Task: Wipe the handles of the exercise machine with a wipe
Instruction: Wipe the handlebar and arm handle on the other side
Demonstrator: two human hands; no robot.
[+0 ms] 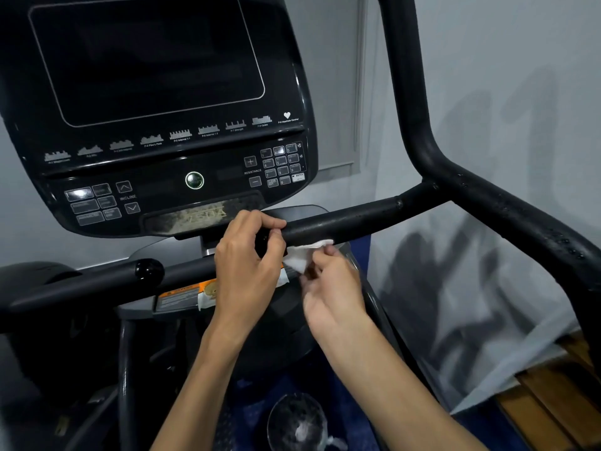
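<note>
Left hand (pixel 248 265) curled round the inner end of the right handle (pixel 344 222), thumb and forefinger pinched over the top of the black bar near its end cap. Right hand (pixel 331 288) just at four o'clock from it, fingers bent and pinching a small white wipe (pixel 300 257), slightly blurred. Wipe crumpled, pressed up against the underside of that handle, just beside the left hand, one corner poking out toward two o'clock along the bar. Handle itself running from the hands out toward two o'clock, speckled with droplets, joined there to the thick upright arm (pixel 406 102) of the machine. Left handle (pixel 97 281) stretching away at nine o'clock, with a glossy round knob (pixel 149 270) on it, untouched. Console (pixel 156 92) at twelve o'clock above the hands, dark screen, keypad (pixel 281 164) at its lower right, green round button (pixel 194 180) at centre. Orange-and-white label (pixel 195 292) partly hidden behind the left wrist. Clear round cup-like thing (pixel 297 421) down at six o'clock, between the forearms.
</note>
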